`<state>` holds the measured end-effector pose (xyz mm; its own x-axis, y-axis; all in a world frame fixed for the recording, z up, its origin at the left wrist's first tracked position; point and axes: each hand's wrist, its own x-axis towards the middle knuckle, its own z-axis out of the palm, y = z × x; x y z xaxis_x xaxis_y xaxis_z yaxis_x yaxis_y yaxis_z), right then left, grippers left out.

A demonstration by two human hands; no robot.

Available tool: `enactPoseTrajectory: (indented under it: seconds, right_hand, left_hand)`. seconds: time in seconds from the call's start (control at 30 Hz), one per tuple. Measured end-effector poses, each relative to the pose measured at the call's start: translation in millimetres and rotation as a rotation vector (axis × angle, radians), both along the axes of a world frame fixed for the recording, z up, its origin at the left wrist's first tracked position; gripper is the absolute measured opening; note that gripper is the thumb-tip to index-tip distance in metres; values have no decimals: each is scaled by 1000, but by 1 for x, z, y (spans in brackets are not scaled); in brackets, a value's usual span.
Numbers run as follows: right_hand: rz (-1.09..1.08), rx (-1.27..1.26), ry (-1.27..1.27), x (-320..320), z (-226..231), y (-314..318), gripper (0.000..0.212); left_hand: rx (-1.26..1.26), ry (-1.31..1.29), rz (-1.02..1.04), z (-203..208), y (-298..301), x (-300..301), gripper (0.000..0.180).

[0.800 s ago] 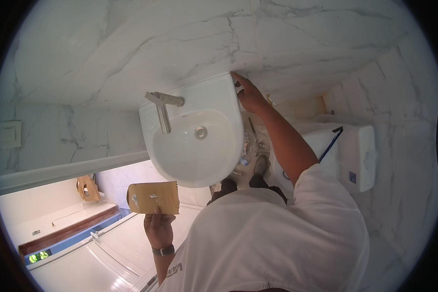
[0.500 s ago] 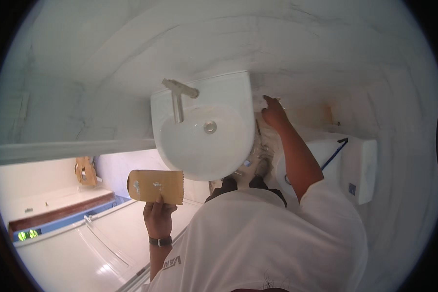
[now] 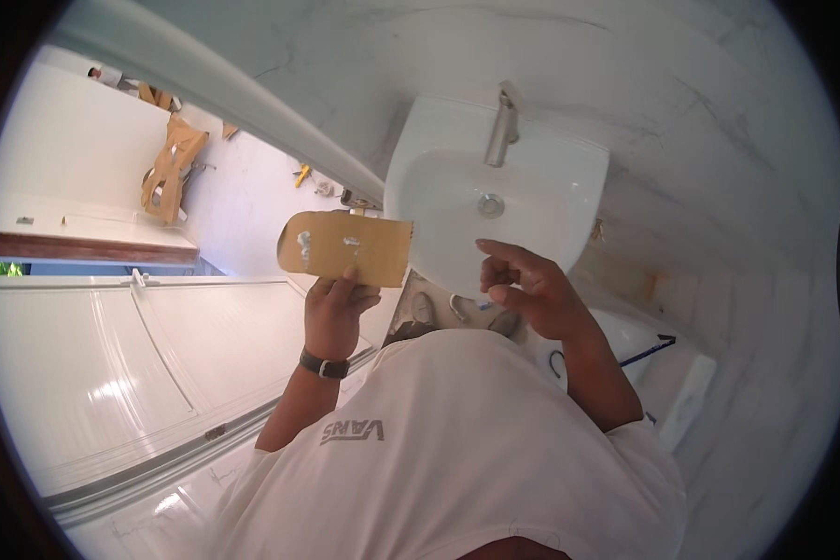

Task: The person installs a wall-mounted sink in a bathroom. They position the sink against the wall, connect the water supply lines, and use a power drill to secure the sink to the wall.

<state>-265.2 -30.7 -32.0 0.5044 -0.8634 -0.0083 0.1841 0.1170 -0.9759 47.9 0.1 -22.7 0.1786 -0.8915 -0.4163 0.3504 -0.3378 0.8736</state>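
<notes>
My left hand [image 3: 334, 317] pinches the lower edge of a brown cardboard piece [image 3: 378, 247], thumb on top. Two dabs of white paste [image 3: 304, 250] sit on its face, and its right edge is ragged. Over the front rim of the white washbasin [image 3: 590, 187] hovers my right hand [image 3: 543, 291], forefinger stretched out, thumb apart and the other fingers curled. Nothing shows in it. At the basin's back stands a metal tap [image 3: 501, 135], with a round drain [image 3: 490, 205] in the bowl below it.
A white toilet [image 3: 686, 401] with a blue bar [image 3: 649, 352] lying across it stands at the right. To the left are a white panelled door [image 3: 159, 359], torn cardboard [image 3: 173, 173] and a yellow tool [image 3: 301, 175] on the floor beyond. Marble-patterned walls surround the basin.
My right hand has drawn back from the wall beside the basin to its front rim. The view has turned and shifted left; my left hand still holds the cardboard.
</notes>
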Motion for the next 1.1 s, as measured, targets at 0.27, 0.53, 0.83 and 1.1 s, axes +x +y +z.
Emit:
enactPoseTrajectory:
  seconds: [0.27, 0.53, 0.83, 1.1]
  right_hand:
    - [180, 112, 45, 112, -19, -23, 56]
    - [-90, -134, 286, 173, -50, -28, 25]
    - [-265, -25, 267, 217, -39, -32, 17]
    - [-398, -184, 312, 243, -33, -33, 10]
  left_hand:
    - [-46, 140, -7, -32, -7, 33, 19]
    - [66, 432, 9, -66, -18, 79, 17]
    - [128, 544, -28, -66, -38, 113, 18]
    - [61, 565, -103, -64, -54, 127, 18]
